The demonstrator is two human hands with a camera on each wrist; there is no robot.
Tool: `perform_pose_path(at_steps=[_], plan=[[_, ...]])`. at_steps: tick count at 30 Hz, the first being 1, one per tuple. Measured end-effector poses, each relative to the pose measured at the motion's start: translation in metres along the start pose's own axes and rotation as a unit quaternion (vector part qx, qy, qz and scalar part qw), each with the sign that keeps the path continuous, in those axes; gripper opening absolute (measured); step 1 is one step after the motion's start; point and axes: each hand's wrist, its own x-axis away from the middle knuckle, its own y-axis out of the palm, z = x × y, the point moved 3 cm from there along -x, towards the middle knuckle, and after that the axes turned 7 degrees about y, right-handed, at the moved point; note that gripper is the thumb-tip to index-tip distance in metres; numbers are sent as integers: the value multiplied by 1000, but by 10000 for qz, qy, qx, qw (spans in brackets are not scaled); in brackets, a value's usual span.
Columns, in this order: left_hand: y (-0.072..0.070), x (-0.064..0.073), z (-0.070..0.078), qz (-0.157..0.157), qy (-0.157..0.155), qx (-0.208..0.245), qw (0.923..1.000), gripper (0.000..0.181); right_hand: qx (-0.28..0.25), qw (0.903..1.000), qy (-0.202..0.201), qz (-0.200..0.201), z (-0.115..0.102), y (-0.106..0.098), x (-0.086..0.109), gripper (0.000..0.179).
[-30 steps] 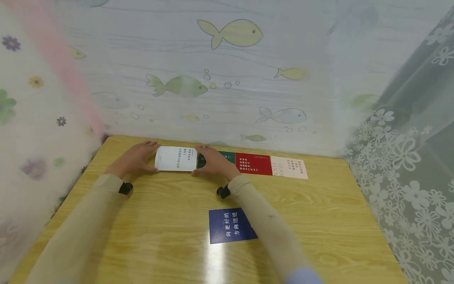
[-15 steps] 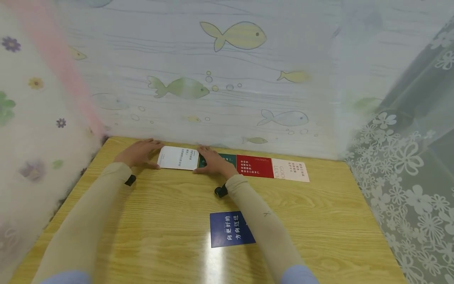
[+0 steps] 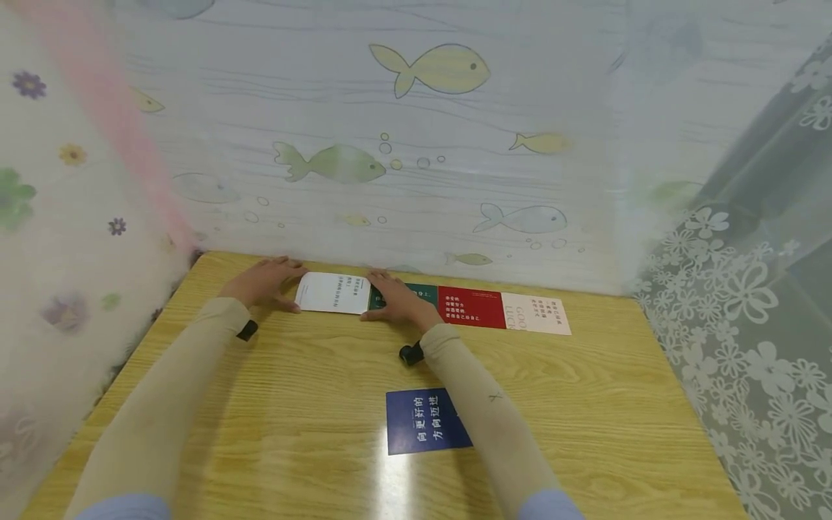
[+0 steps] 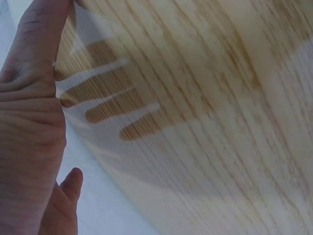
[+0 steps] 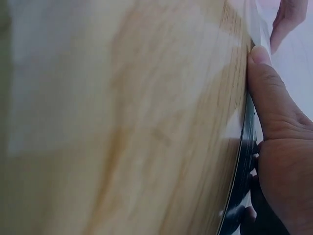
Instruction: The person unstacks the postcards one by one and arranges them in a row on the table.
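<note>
A white card (image 3: 333, 292) with printed text lies flat near the back edge of the wooden table (image 3: 312, 390). At its left end is my left hand (image 3: 263, 282), thumb and fingers spread apart, with the fingertips at or near the card's edge. My right hand (image 3: 399, 302) spans the white card's right end and partly covers a green card (image 3: 424, 295). Its thumb (image 5: 266, 83) lies along the cards' front edge in the right wrist view. The left wrist view shows the left thumb (image 4: 36, 44) extended; the card is hardly visible there.
To the right, a red card (image 3: 471, 307) and a pale pink card (image 3: 536, 313) continue the row. A blue card (image 3: 425, 422) lies nearer, partly under the right forearm. A fish-patterned curtain (image 3: 416, 166) hangs behind the table, with lace (image 3: 773, 404) at the right.
The white card now lies flat against the green one; its left end looked curved a second ago. My left hand has shifted slightly right, while the right hand stays at the joint.
</note>
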Motion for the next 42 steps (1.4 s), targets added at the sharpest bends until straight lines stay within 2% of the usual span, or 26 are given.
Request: perform_pose_path(at_steps=[5, 14, 22, 42], plan=[[2, -4, 1, -47, 52, -48, 10000, 95, 88, 10000, 31, -5, 5, 0, 3, 97], [-1, -6, 15, -147, 3, -18, 9999, 92, 58, 10000, 66, -31, 9, -3, 9, 98], [3, -10, 16, -167, -6, 112, 9998, 94, 13, 9999, 128, 3, 13, -6, 14, 97], [7, -20, 22, -128, 101, -83, 9998, 96, 214, 9993, 295, -23, 20, -8, 19, 99]])
